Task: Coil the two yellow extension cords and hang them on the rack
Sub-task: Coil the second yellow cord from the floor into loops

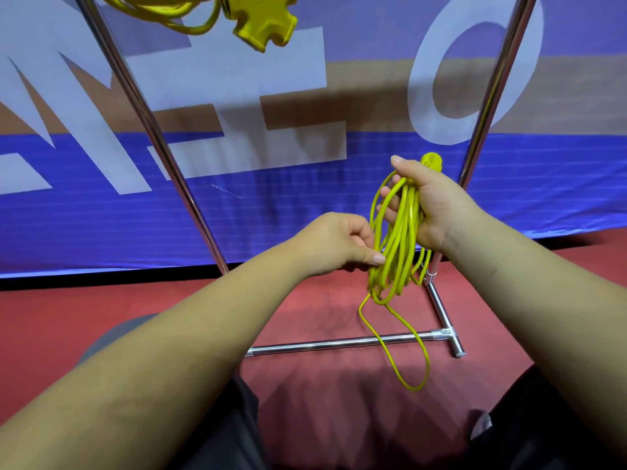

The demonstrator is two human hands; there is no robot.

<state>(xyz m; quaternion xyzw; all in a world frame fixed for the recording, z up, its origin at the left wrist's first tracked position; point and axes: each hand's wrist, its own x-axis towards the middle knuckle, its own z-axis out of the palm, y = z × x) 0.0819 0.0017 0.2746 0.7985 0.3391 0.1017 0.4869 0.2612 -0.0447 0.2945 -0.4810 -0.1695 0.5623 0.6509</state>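
A red floor (322, 300) and a blue banner (305, 205) lie behind a metal rack (142, 106). One yellow cord (176, 11) already hangs coiled at the top left, so I judge half the job done. The right hand (431, 205) curls round the top of the second cord (397, 245). The left hand (336, 242) pinches its strands. A loose loop (407, 368) dangles uncoiled, and hanging is not yet done.

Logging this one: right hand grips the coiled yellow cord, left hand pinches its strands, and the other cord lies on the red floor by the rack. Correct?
Not quite. The other cord is not on the red floor; the head view shows it hanging high beside the rack's left pole. The right hand grips the coiled cord and the left hand pinches its strands.
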